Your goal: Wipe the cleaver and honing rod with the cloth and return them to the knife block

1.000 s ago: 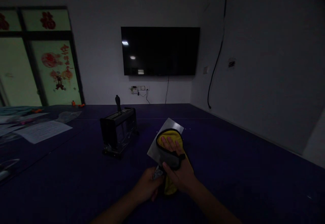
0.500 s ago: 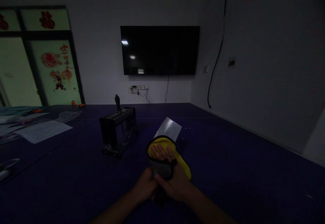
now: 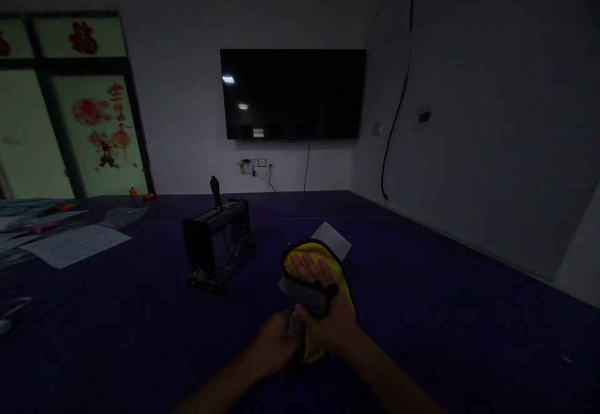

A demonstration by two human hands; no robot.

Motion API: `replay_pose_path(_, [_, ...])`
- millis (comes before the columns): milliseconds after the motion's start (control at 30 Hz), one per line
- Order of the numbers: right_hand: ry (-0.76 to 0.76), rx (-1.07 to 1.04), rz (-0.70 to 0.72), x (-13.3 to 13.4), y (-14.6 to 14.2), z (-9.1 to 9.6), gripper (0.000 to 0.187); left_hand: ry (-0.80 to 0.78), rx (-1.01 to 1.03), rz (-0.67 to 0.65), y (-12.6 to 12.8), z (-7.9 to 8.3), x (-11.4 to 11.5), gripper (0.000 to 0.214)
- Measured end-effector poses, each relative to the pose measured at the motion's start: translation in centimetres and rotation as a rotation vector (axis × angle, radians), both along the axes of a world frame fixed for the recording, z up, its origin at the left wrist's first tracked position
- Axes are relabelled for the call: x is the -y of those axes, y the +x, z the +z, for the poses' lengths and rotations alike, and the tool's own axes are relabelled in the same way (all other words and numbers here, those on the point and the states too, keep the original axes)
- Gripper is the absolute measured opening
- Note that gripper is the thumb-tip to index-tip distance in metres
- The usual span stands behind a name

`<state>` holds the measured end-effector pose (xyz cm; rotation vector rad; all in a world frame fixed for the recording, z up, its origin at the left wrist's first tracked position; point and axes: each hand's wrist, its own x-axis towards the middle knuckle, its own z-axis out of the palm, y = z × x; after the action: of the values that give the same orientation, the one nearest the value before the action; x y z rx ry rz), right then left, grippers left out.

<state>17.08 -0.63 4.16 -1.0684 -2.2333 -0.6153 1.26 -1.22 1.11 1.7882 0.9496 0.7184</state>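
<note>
My right hand (image 3: 330, 307) presses a yellow and grey cloth (image 3: 319, 251) with dark edging, its fingers over the yellow side and a grey fold across them. Beneath the cloth a flat, pale, rectangular blade (image 3: 335, 242) sticks out at the far right; it looks like a cleaver. My left hand (image 3: 274, 342) is closed at the near end, where a light metallic part shows by the thumb. The grip inside that fist is hidden. Left of my hands stands a black knife holder (image 3: 218, 239) with clear sides and a dark handle (image 3: 215, 190) upright in its top.
The hands are over a dark blue table (image 3: 154, 339). Papers (image 3: 77, 245) and clear plastic (image 3: 124, 216) lie on its left side. Small orange items (image 3: 140, 195) sit at the far edge. A television (image 3: 293, 95) hangs on the wall, and a black cable (image 3: 398, 114) hangs at the right.
My right hand and the cloth have shifted slightly right and forward. The blade has turned and its visible corner lies farther right, with less of it uncovered. The view has moved slightly.
</note>
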Motion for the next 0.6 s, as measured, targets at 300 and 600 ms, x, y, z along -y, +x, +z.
replay_pose_path(300, [0.133,-0.185,-0.146,-1.4,2.3,0.6,0.055,0.011,-0.075,-0.032,-0.3,-0.4,-0.1,0.031])
replay_pose_path(600, [0.176,-0.273,-0.228,-2.6,4.4,1.0,0.054,0.037,-0.117,-0.028,-0.4,0.2,0.2,0.035])
